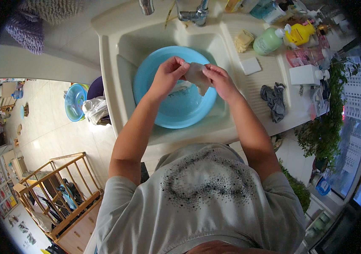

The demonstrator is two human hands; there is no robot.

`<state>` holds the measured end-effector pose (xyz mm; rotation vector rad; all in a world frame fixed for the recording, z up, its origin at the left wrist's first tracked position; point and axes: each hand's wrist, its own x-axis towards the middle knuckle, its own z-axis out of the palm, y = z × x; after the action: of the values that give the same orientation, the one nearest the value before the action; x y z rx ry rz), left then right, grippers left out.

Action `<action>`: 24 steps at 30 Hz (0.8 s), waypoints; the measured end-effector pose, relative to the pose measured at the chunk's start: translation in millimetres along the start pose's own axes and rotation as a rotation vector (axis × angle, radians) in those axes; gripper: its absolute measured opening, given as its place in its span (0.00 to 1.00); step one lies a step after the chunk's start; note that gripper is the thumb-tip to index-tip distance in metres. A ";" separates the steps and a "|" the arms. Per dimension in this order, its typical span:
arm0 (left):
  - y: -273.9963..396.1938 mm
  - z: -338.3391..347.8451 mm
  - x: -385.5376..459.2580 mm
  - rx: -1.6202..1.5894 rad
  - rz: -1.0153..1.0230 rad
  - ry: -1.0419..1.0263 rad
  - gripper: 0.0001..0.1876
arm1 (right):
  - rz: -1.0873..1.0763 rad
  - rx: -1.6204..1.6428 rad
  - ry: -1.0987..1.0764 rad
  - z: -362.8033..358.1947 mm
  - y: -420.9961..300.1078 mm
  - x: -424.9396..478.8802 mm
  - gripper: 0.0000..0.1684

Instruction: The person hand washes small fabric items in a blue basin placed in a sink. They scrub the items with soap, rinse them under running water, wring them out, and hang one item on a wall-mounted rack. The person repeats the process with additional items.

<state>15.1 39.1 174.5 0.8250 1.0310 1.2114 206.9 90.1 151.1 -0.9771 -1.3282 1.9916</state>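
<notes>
My left hand (171,73) pinches one edge of a small, thin light-grey cloth (196,76), perhaps a sock. On the other side, my right hand (220,79) grips the same cloth between thumb and fingers. It is stretched between both hands, and a pointed end hangs down. Beneath it, a round light-blue plastic basin (180,123) stands in the ceramic laundry sink (126,41) with some water in it. A whitish item (180,88) shows in the basin, partly hidden by my hands; its kind is unclear.
On the ribbed washboard at right lie a crumpled dark-grey cloth (274,100), a white soap bar (250,66) and a yellowish soap block (243,40). Beyond them stand a green pump bottle (267,42) and several other bottles. A metal faucet (196,16) rises behind the basin.
</notes>
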 end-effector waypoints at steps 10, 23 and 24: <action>7.2 -27.3 13.0 0.133 0.031 -0.088 0.10 | -0.088 0.219 0.106 10.7 -12.9 15.2 0.12; -219.2 -106.2 2.2 1.351 -0.372 0.209 0.15 | 0.173 0.178 0.368 -6.9 43.4 -7.9 0.14; -207.8 -102.8 5.2 1.213 -0.499 0.173 0.14 | 0.169 0.165 0.358 -8.1 51.3 -6.4 0.13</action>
<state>-11.5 3.3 -53.0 1.2509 2.0087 0.1219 214.8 70.9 103.1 -1.3268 -0.8997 1.8953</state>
